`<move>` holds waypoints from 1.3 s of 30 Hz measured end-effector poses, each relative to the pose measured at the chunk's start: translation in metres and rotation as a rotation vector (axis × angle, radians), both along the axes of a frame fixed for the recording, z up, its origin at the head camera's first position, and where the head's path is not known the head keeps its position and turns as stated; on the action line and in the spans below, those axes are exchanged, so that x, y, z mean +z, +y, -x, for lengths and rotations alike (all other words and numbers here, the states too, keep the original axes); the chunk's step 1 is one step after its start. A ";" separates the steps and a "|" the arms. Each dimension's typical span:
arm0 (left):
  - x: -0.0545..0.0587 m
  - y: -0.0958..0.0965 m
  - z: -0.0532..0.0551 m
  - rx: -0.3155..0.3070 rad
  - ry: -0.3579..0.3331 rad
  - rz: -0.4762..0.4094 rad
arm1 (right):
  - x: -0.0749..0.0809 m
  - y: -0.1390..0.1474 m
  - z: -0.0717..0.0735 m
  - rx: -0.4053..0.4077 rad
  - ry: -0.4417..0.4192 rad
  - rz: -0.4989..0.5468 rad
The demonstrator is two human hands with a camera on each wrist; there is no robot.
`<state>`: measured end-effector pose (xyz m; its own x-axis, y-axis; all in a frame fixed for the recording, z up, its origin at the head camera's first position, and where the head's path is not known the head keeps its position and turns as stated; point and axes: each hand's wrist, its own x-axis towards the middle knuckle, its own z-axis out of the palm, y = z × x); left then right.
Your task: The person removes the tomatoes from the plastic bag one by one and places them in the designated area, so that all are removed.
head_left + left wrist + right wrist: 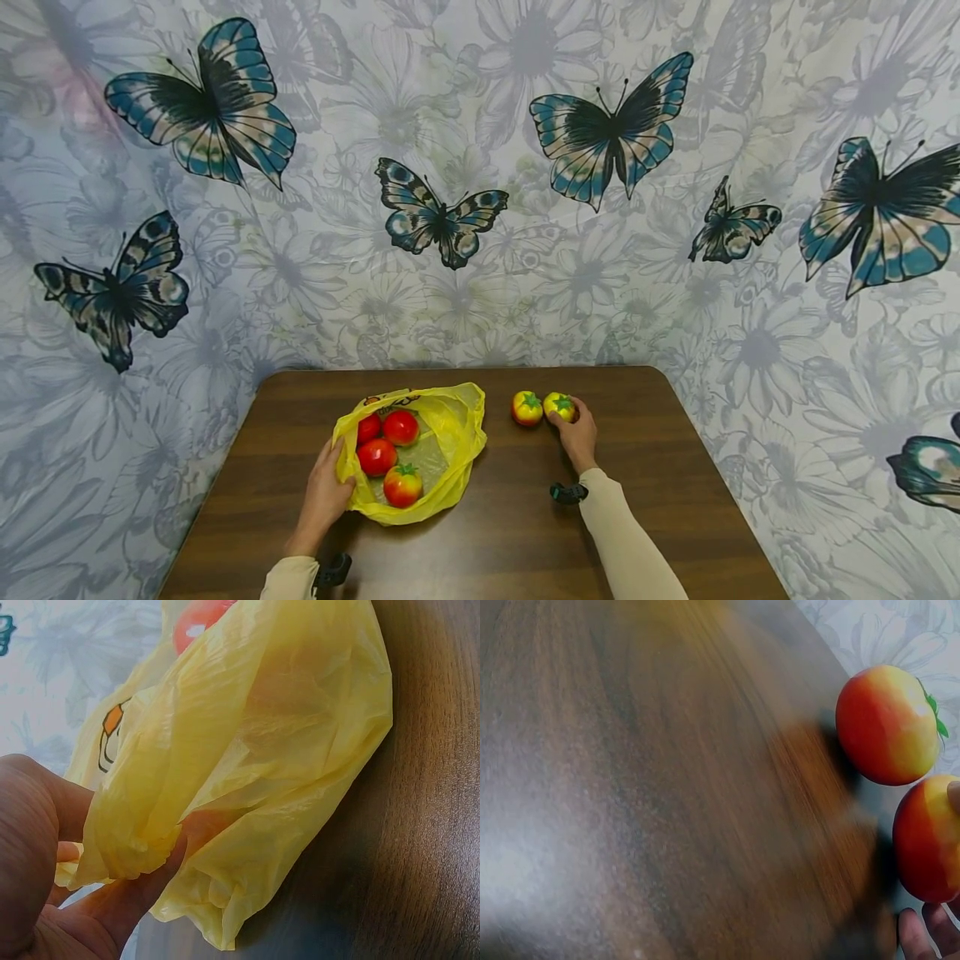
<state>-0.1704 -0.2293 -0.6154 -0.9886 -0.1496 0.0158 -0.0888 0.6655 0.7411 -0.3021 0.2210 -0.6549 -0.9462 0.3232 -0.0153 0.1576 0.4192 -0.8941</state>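
In the frame's lower right-centre, a round yellow-and-red tomato with green leaves (558,405) is grasped by the right hand (581,436), beside a similar tomato (527,409). At lower left-centre, a crinkled yellow plastic bag (467,457) is gripped at its rim by the left hand (327,493). Bagging seems underway; a leftward carry over the open mouth is probably called for.

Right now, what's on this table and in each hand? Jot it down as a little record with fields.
Left hand: holds the yellow bag by its left side
Right hand: grips a red-yellow fruit
Beside it: a loose matching fruit
Inside the bag: four reddish fruits, one showing a green top
Surface: brown table
Backdrop: butterfly-patterned wall covering
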 end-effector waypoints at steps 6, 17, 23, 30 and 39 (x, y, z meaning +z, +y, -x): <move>-0.001 0.000 -0.001 0.003 0.007 0.003 | 0.000 0.002 0.000 -0.026 0.010 0.027; -0.001 -0.001 -0.001 0.003 0.025 0.002 | 0.030 0.011 -0.005 -0.021 0.116 0.049; -0.002 -0.002 0.000 0.009 0.026 0.010 | 0.057 0.009 -0.013 0.014 0.200 0.071; -0.001 -0.002 -0.001 0.011 -0.004 -0.008 | 0.082 -0.006 -0.029 0.041 0.260 0.191; -0.001 -0.001 -0.001 0.011 -0.016 -0.020 | 0.124 -0.029 -0.057 0.114 0.307 0.291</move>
